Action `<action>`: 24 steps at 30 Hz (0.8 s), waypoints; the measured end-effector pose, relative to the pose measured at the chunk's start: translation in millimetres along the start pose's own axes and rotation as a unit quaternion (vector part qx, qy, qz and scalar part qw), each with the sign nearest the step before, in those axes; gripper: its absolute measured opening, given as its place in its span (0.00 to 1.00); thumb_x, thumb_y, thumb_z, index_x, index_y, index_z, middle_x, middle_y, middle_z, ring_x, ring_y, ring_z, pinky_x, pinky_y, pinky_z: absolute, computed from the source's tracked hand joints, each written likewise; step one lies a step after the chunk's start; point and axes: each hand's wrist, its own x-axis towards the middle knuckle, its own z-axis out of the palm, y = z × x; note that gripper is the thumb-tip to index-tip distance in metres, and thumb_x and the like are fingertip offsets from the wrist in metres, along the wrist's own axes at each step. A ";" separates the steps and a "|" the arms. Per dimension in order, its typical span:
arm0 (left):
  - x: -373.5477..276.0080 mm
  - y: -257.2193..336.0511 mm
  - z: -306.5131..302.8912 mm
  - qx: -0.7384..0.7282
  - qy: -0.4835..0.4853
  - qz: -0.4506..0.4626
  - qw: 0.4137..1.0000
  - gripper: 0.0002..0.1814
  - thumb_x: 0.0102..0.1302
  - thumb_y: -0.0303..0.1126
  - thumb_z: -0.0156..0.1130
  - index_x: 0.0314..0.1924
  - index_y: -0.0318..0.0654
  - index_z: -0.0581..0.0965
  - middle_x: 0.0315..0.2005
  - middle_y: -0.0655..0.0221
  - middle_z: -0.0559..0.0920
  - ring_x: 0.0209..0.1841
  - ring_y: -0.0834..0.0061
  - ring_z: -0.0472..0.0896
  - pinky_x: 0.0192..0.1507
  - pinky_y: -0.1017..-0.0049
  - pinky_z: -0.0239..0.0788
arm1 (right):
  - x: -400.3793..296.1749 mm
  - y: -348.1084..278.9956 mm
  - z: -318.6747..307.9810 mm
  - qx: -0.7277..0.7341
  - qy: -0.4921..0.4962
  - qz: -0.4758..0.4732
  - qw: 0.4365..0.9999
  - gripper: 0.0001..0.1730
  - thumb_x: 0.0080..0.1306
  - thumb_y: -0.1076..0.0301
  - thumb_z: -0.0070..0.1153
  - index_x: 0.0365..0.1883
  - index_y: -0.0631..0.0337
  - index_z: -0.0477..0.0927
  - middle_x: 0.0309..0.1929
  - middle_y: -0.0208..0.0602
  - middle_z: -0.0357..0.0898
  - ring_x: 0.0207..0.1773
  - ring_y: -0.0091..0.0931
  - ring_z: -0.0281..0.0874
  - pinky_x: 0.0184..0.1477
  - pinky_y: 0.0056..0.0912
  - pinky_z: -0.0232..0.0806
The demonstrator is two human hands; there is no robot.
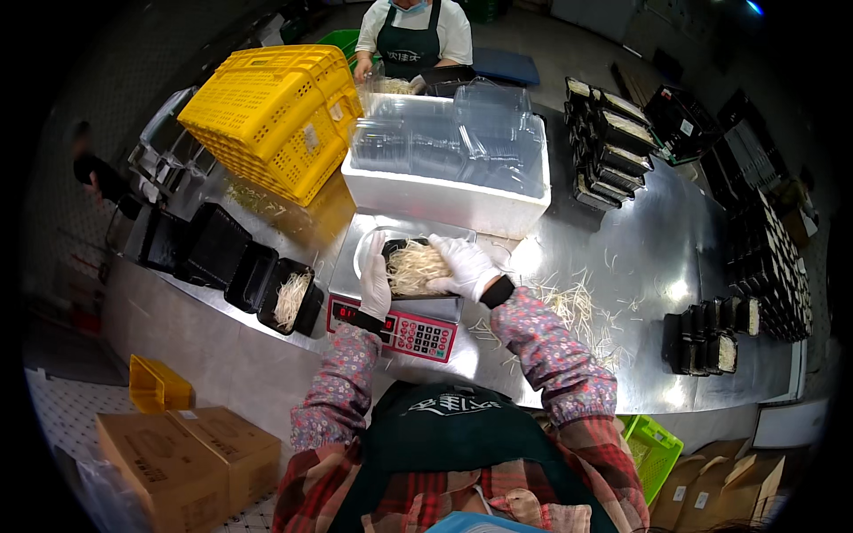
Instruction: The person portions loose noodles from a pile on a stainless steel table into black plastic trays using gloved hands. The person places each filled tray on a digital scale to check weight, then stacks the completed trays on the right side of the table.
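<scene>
A black plastic tray (426,294) heaped with bean sprouts (416,265) sits on the metal plate of a digital scale (421,338) with a red keypad panel. Along the tray's left side lies my left hand (376,280), white-gloved, its fingers straight and pointing away from me. My right hand (463,266), also gloved, rests over the right part of the sprouts, fingers spread across them. Whether it grips any is hard to tell. To the left, another black tray (291,296) holds sprouts. Loose sprouts (573,303) lie scattered on the metal table to the right.
Beyond the scale stands a white foam box (443,200) of clear plastic lids (433,146), beside stacked yellow crates (266,120). Empty black trays (212,243) line the left edge. Filled trays are stacked at right (610,146). A co-worker (414,40) stands across the table.
</scene>
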 end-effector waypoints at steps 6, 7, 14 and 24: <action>-2.5 1.5 2.3 0.368 -0.169 0.145 0.903 0.30 0.72 0.39 0.50 0.70 0.31 0.65 0.68 0.49 0.67 0.71 0.53 0.64 0.74 0.59 0.46 | 4.0 -16.6 64.1 -0.062 -0.044 0.000 0.997 0.67 0.54 0.23 0.55 0.74 0.70 0.51 0.74 0.60 0.54 0.76 0.52 0.52 0.74 0.56 0.47; -2.8 -0.6 1.5 0.381 -0.168 0.154 0.896 0.30 0.71 0.37 0.52 0.69 0.32 0.65 0.68 0.49 0.68 0.70 0.53 0.64 0.74 0.59 0.47 | 5.5 -15.9 57.7 -0.051 -0.064 -0.005 0.997 0.69 0.52 0.22 0.56 0.74 0.71 0.50 0.74 0.61 0.53 0.76 0.52 0.51 0.74 0.56 0.47; 17.4 11.0 -22.7 0.229 -0.024 0.061 0.971 0.38 0.68 0.35 0.61 0.71 0.26 0.58 0.68 0.42 0.64 0.72 0.49 0.60 0.73 0.62 0.50 | -10.2 11.5 -44.4 0.061 -0.068 0.035 0.995 0.67 0.46 0.34 0.71 0.77 0.56 0.52 0.77 0.58 0.49 0.79 0.46 0.47 0.76 0.47 0.47; 3.9 37.6 21.3 0.409 -0.308 0.200 0.835 0.44 0.65 0.56 0.60 0.65 0.23 0.65 0.61 0.45 0.71 0.64 0.46 0.68 0.66 0.55 0.58 | -20.7 45.6 -25.6 -0.086 -0.086 0.038 0.992 0.30 0.49 0.52 0.71 0.47 0.60 0.80 0.43 0.47 0.82 0.48 0.42 0.81 0.50 0.44 0.73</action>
